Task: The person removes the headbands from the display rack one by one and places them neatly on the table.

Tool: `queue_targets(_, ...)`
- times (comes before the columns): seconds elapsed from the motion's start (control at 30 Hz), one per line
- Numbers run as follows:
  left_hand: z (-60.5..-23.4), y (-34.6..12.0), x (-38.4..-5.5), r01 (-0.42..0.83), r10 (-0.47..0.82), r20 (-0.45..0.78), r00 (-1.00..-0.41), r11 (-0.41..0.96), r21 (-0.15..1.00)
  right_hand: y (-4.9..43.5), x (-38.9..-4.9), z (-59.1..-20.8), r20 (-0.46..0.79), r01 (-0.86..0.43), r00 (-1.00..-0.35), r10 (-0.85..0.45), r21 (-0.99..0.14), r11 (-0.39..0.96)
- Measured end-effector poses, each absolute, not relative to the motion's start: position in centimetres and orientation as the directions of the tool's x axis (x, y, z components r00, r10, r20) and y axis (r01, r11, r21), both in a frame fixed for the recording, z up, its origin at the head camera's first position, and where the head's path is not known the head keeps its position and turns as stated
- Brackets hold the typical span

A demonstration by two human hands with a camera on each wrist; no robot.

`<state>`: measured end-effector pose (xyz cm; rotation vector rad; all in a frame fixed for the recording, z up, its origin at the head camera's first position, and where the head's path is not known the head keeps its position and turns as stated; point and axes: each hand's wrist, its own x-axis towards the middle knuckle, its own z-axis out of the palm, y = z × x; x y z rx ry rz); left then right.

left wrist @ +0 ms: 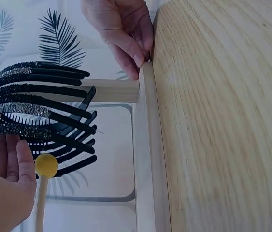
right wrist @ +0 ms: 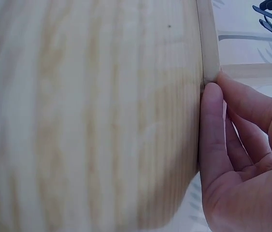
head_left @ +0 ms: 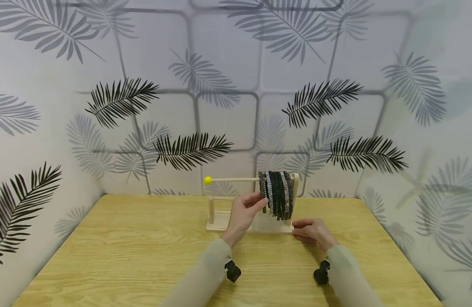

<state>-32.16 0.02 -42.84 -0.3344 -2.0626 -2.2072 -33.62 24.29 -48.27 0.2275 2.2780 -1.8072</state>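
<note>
Several black and glittery silver-grey headbands (head_left: 278, 196) hang side by side on the upper rod of a wooden headband stand (head_left: 214, 227), bunched toward its right post. My left hand (head_left: 241, 213) pinches the leftmost glittery headband (head_left: 262, 183) between thumb and fingers; in the left wrist view, part of that grip is hidden behind the bands. At the stand's right end, my right hand (head_left: 314, 232) holds the corner of the base, thumb and fingertips against the wood in the right wrist view. A yellow ball (head_left: 207, 180) caps the rod's free left end.
The stand rests near the back of a wood-grain table (head_left: 143, 256). Behind it rises a pale wall (head_left: 228, 123) printed with dark and grey leaves, and similar walls flank both sides. A lower crossbar joins a short left post (head_left: 211, 209).
</note>
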Motion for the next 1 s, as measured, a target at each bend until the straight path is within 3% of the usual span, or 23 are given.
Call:
queue_targets(0.47,-42.8,0.8,-32.2,0.246,0.125,0.257,-0.958,-0.097,0.964,25.2,-32.8,-48.1,-0.258,0.253,-0.966,0.014,-0.936,0.244)
queue_targets(0.7,-42.7,-1.1,-32.3,0.314,0.145,0.327,-0.934,-0.102,0.944,24.8,-33.0,-48.1,-0.261,0.255,-0.965,0.003,-0.938,0.233)
queue_targets(1.0,-42.8,-3.7,-32.4,0.299,0.169,0.318,-0.933,-0.124,0.946,24.1,-33.3,-48.4,-0.255,0.249,-0.967,0.012,-0.934,0.257)
